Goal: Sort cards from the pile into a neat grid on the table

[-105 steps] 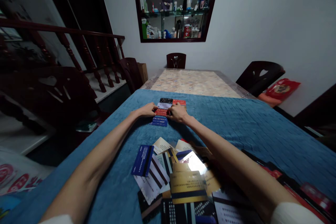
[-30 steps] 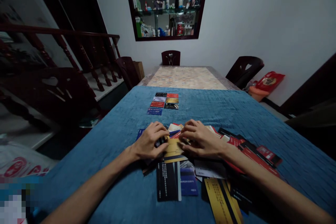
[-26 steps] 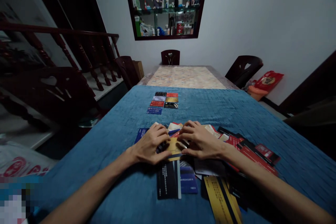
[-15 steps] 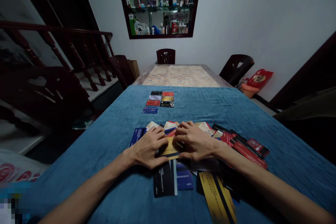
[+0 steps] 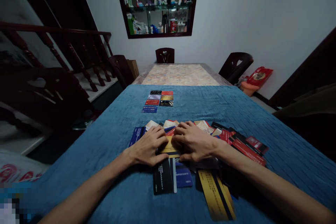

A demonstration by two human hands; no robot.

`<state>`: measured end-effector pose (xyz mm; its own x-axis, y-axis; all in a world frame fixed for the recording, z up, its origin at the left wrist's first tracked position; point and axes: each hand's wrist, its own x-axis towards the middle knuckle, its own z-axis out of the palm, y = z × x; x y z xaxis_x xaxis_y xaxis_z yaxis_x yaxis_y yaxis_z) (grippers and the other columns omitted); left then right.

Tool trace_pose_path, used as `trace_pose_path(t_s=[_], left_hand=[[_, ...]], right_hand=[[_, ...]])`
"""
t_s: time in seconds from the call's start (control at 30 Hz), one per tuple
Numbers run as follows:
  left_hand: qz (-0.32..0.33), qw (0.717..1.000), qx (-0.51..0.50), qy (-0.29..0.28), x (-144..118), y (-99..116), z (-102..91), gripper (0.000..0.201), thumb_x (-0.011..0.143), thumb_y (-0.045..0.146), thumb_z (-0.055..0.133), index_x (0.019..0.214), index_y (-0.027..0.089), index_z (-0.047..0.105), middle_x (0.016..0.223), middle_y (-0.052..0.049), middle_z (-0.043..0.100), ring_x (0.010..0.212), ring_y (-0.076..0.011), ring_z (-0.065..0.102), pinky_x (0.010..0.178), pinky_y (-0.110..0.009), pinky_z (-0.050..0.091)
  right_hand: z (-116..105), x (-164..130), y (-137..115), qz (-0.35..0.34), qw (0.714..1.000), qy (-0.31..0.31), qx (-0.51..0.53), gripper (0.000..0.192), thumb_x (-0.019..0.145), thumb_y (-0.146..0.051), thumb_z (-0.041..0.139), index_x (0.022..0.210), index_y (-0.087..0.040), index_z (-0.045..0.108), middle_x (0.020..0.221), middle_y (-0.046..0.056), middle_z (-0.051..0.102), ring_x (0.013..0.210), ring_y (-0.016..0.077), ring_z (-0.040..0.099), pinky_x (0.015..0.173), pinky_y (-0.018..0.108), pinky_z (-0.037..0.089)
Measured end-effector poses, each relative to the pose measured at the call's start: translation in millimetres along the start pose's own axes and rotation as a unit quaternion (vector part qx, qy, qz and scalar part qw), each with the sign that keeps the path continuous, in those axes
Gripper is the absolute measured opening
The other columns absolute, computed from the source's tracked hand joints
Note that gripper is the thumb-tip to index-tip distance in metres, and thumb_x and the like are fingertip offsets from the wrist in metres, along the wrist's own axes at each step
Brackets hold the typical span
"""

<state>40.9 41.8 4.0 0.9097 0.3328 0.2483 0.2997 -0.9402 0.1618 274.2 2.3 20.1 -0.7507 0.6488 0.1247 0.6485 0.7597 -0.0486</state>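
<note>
A gold card with a dark stripe lies between my hands, on top of a loose pile of cards. My left hand has its fingers and thumb closed around the card's left end. At the other end, my right hand grips it with curled fingers, which hide that edge. Below them are a black card, a blue card and a larger gold card. Red cards overlap black ones to the right, partly under my right forearm. Another blue card sticks out beyond my left hand.
Farther up the blue cloth, several cards are laid in two columns, with a blue card nearest me. Chairs stand around the table, including one at the far end. A wooden railing runs along the left.
The view has shifted slightly. Both hands stay on the gold card in nearly the same place, and the other cards lie as before.
</note>
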Motion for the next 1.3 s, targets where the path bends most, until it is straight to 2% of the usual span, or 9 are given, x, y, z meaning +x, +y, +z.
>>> trace_pose_path(t_s=[0.3, 0.47, 0.7, 0.87, 1.0, 1.17, 1.3], left_hand=[[0.018, 1.0, -0.006, 0.009, -0.6, -1.0, -0.4, 0.03, 0.082, 0.041, 0.063, 0.096, 0.016, 0.061, 0.1, -0.011, 0.059, 0.094, -0.0255, 0.05, 0.088, -0.043, 0.044], [0.027, 1.0, -0.013, 0.01, -1.3, -2.5, -2.5, 0.032, 0.079, 0.04, 0.065, 0.1, 0.016, 0.061, 0.1, -0.011, 0.06, 0.096, -0.0262, 0.052, 0.088, -0.043, 0.044], [0.033, 0.996, -0.071, 0.049, -2.5, -4.6, -5.8, 0.017, 0.082, 0.028, 0.059, 0.093, 0.017, 0.064, 0.097, -0.01, 0.067, 0.096, -0.0247, 0.057, 0.095, -0.045, 0.044], [0.007, 0.991, -0.112, 0.076, -3.1, -7.1, -4.1, 0.018, 0.087, 0.025, 0.052, 0.092, 0.017, 0.067, 0.097, -0.01, 0.069, 0.098, -0.024, 0.059, 0.094, -0.045, 0.046], [-0.008, 0.987, -0.137, 0.088, -1.9, -9.6, -2.5, 0.027, 0.094, 0.024, 0.043, 0.086, 0.016, 0.067, 0.091, -0.01, 0.069, 0.097, -0.0222, 0.059, 0.092, -0.04, 0.048], [-0.035, 0.985, -0.144, 0.093, -1.1, -15.4, 1.6, 0.03, 0.097, 0.024, 0.037, 0.084, 0.016, 0.063, 0.088, -0.008, 0.068, 0.094, -0.0204, 0.059, 0.089, -0.038, 0.048], [-0.059, 0.984, -0.131, 0.108, -3.1, -21.6, 7.9, 0.026, 0.097, 0.022, 0.038, 0.097, 0.015, 0.064, 0.096, -0.009, 0.068, 0.093, -0.02, 0.06, 0.087, -0.036, 0.049]], right_hand=[[2.3, -0.2, -3.1, 0.01, 1.0, -0.001, -0.009, 0.03, 0.075, -0.04, 0.068, 0.096, -0.018, 0.065, 0.101, 0.011, 0.063, 0.099, 0.0279, 0.048, 0.085, 0.042, 0.036], [0.3, -1.2, -1.3, 0.002, 1.0, 0.008, 0.01, 0.023, 0.08, -0.038, 0.064, 0.092, -0.019, 0.067, 0.099, 0.01, 0.066, 0.099, 0.0269, 0.049, 0.086, 0.042, 0.036], [-3.0, -2.4, 2.9, -0.02, 0.999, 0.029, 0.037, 0.02, 0.089, -0.036, 0.056, 0.088, -0.02, 0.068, 0.093, 0.008, 0.07, 0.098, 0.0241, 0.052, 0.085, 0.04, 0.035], [-2.2, -1.6, 5.8, -0.007, 0.996, 0.045, 0.08, 0.027, 0.097, -0.031, 0.045, 0.092, -0.019, 0.07, 0.092, 0.008, 0.072, 0.098, 0.0225, 0.053, 0.089, 0.04, 0.038], [2.7, -0.7, 10.1, 0.006, 0.992, 0.059, 0.108, 0.035, 0.1, -0.029, 0.038, 0.094, -0.017, 0.069, 0.093, 0.009, 0.071, 0.095, 0.0219, 0.054, 0.088, 0.04, 0.04], [6.2, -0.4, 12.0, 0.051, 0.989, 0.075, 0.119, 0.029, 0.096, -0.022, 0.042, 0.107, -0.016, 0.068, 0.098, 0.012, 0.067, 0.093, 0.0216, 0.055, 0.083, 0.037, 0.042], [9.8, 0.2, 12.1, 0.08, 0.987, 0.079, 0.112, 0.028, 0.092, -0.016, 0.045, 0.108, -0.017, 0.067, 0.096, 0.011, 0.065, 0.09, 0.021, 0.056, 0.079, 0.034, 0.043]])
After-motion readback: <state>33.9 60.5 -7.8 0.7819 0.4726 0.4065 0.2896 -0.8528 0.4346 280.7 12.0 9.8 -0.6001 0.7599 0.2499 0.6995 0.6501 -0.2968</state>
